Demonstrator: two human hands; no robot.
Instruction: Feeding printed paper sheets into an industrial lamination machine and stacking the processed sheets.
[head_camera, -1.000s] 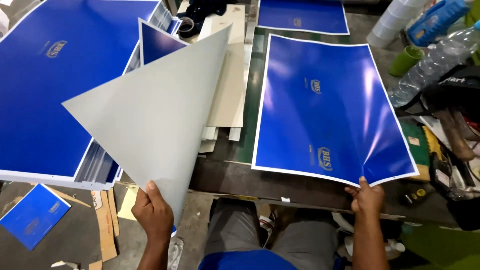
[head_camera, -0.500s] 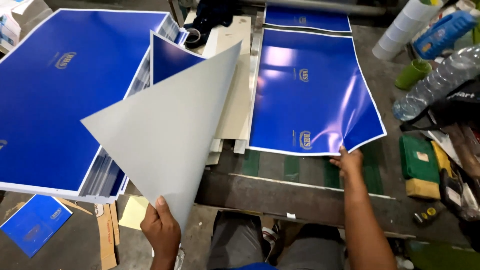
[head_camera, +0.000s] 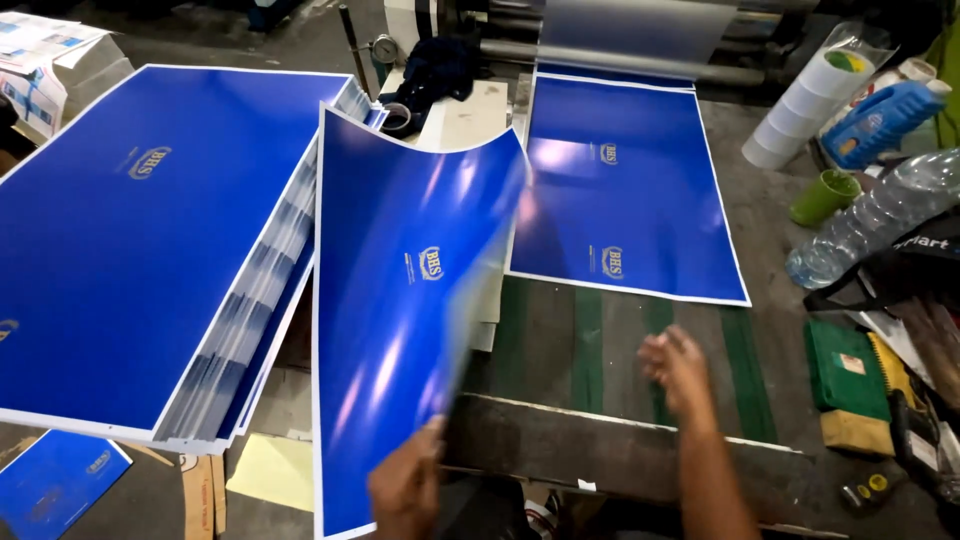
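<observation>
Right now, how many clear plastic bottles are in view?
1. The clear plastic bottle lies on its side at the right edge of the table, beside the small green cup. Clutter there may hide others.

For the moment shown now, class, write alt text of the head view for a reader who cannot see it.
The left hand grips the bottom edge of a glossy blue printed sheet, bowed and lifted between a tall stack of blue sheets and a machine bench. The right hand hovers open, blurred, over the bench below another blue sheet lying flat by the rollers.
</observation>
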